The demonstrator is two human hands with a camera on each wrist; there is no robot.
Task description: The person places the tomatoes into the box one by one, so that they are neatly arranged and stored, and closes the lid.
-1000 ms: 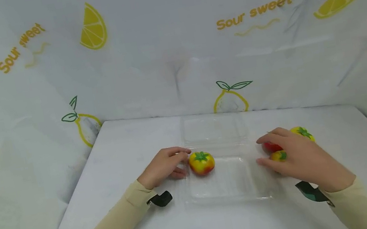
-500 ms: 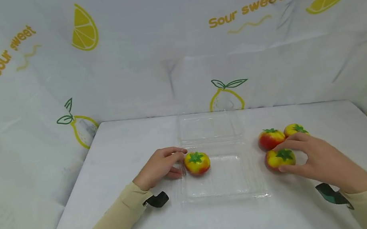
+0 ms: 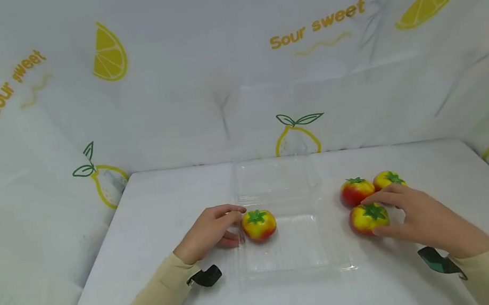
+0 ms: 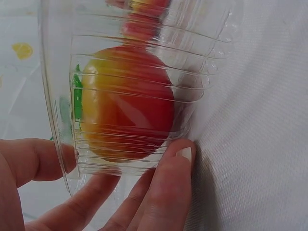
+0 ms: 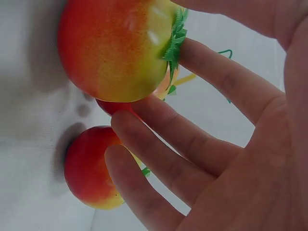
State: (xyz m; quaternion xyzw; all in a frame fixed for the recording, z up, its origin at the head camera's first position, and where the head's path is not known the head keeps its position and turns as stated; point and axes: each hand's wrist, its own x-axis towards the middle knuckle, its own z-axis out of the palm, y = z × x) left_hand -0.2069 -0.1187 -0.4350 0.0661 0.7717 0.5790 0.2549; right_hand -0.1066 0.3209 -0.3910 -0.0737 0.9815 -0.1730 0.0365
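Observation:
An opened clear plastic container [image 3: 335, 261] has one toy tomato [image 3: 259, 225], red and yellow with green leaves, in its left part. My left hand [image 3: 211, 231] touches the container's left side. In the left wrist view, one finger [image 4: 38, 159] lies at the rim and the others rest against the ribbed wall. To the container's right, my right hand [image 3: 422, 217] holds the nearest toy tomato [image 3: 368, 219] between thumb and index finger; it appears to sit on the table. In the right wrist view, my other fingers [image 5: 163, 159] spread beside it.
Two more toy tomatoes, a redder one [image 3: 356, 191] and a yellower one [image 3: 389, 179], sit just behind the held one. The container's lid [image 3: 273, 177] lies back toward the wall sheet [image 3: 197, 101]. The white table [image 3: 159, 193] ends at that sheet.
My right hand has moved from over the tomatoes to the right side of the nearest one and taken hold of it. My left hand stays at the container. The head view has shifted slightly.

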